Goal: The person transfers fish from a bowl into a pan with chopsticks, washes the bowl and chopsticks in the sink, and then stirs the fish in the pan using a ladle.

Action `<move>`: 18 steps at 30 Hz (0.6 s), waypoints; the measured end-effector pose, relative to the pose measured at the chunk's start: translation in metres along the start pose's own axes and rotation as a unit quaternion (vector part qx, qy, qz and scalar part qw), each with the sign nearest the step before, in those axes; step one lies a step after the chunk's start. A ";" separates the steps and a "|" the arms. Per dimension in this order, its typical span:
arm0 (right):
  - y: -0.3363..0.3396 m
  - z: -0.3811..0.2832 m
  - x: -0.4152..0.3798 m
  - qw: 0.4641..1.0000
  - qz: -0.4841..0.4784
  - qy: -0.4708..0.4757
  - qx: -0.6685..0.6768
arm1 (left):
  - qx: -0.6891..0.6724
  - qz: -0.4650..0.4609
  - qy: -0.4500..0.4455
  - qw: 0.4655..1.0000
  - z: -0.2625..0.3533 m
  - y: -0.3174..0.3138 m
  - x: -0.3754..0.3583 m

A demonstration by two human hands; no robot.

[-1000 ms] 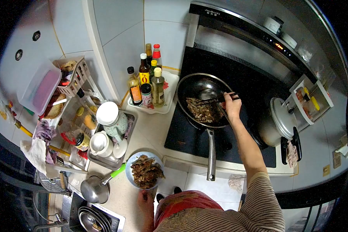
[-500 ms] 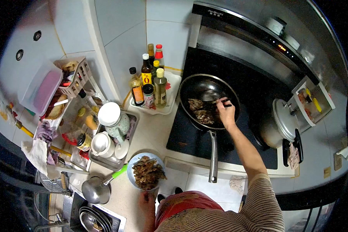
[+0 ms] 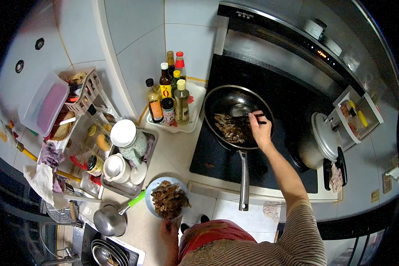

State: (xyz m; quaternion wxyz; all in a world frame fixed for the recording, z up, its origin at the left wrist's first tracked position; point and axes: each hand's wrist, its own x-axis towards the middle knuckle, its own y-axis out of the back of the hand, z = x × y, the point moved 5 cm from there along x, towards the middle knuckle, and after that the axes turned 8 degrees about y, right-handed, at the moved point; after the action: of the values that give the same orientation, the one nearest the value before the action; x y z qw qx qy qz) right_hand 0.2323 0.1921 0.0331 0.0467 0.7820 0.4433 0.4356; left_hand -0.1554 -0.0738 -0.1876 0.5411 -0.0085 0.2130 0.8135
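Dark chopsticks (image 3: 262, 119) are gripped in my right hand (image 3: 260, 128), which is over the right side of a black frying pan (image 3: 239, 95). Their tips reach towards browned pieces of food (image 3: 229, 128) lying in the pan. The pan rests on the black stove with its steel handle (image 3: 244, 181) pointing towards me. At the lower centre, my left hand (image 3: 169, 225) holds the near edge of a light blue plate (image 3: 150, 205) heaped with browned food (image 3: 169, 199); its fingers are mostly hidden beneath the plate.
Sauce bottles (image 3: 181, 102) stand in a white tray (image 3: 195, 113) behind the plate. A metal tray (image 3: 148, 162) of bowls and a teapot is at the left, near a ladle (image 3: 110, 220) with a green handle. A pressure cooker (image 3: 321, 142) sits right of the pan.
The food in the pan looks slightly shifted, and the chopsticks have changed angle a little. The whole view has moved slightly. Both hands stay in nearly the same places.
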 end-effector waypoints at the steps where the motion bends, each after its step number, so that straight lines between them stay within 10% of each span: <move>1: -0.005 -0.001 0.000 1.000 0.002 0.018 -0.008 | -0.002 0.011 -0.010 1.000 0.000 0.000 -0.001; 5: -0.036 0.039 -0.012 0.988 0.019 0.122 -0.096 | -0.083 -0.013 0.063 0.994 0.012 0.002 -0.006; 10: -0.016 0.013 0.001 0.998 0.030 0.015 -0.048 | 0.010 0.070 -0.067 0.995 0.015 0.000 -0.008; 18: 0.008 0.039 0.007 0.995 0.072 -0.044 -0.055 | -0.082 -0.031 0.061 0.994 -0.003 -0.003 -0.004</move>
State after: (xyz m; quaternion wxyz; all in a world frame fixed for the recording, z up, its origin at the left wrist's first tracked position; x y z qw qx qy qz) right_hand 0.2673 0.2053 0.0170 0.0777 0.8265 0.3586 0.4268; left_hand -0.1521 -0.0773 -0.1907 0.5493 -0.1092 0.1784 0.8090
